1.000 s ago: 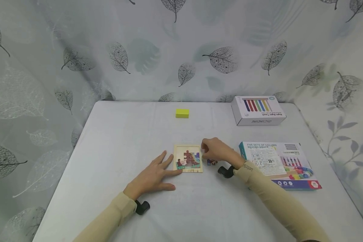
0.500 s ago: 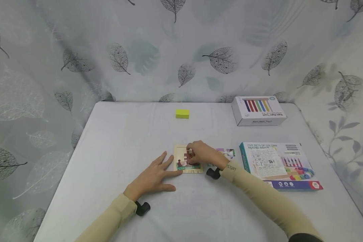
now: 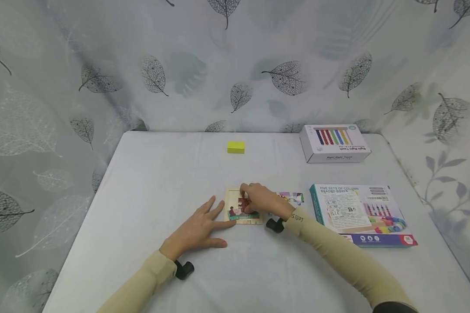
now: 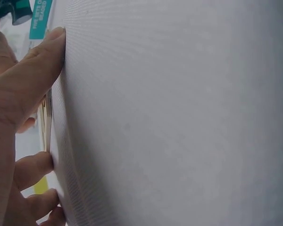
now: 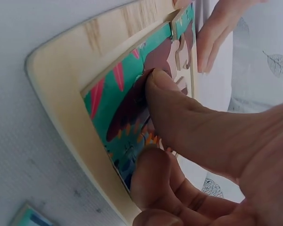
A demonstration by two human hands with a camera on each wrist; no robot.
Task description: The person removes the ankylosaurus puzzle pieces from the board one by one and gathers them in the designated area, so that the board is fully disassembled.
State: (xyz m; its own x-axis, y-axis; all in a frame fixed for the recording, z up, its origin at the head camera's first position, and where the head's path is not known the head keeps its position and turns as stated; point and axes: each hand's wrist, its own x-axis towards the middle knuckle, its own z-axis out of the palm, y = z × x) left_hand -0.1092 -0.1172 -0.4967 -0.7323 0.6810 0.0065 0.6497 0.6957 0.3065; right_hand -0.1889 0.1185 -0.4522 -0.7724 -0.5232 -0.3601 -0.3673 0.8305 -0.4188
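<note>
You seem to be at the step of fitting a piece into the jigsaw puzzle (image 5: 113,80), which lies in a wooden tray (image 5: 68,113) just below the centre of the head view. Your right grip (image 3: 264,200) is over the tray's right side, thumb and fingers curled down onto the dark-red part of the picture; in the right wrist view the thumb and the nearest fingertip stand apart, and you cannot tell from here whether a piece is pinched between them. Your left grip (image 3: 197,226) has its fingers spread at the lower left of the tray, one touching its edge, likely steadying it.

The next move probably calls for you to press the piece level with its neighbours, then turn to the loose pieces (image 3: 295,198) on the desk (image 3: 172,165), right of the tray. Pale, unfilled room shows in the tray's upper left, so the puzzle looks unfinished.

Against the frame from a second ago, your right grip has moved left, from the tray's right edge to above the puzzle, uncovering the loose pieces. Compared with half a second ago it has barely shifted, and your left grip keeps its place.
</note>
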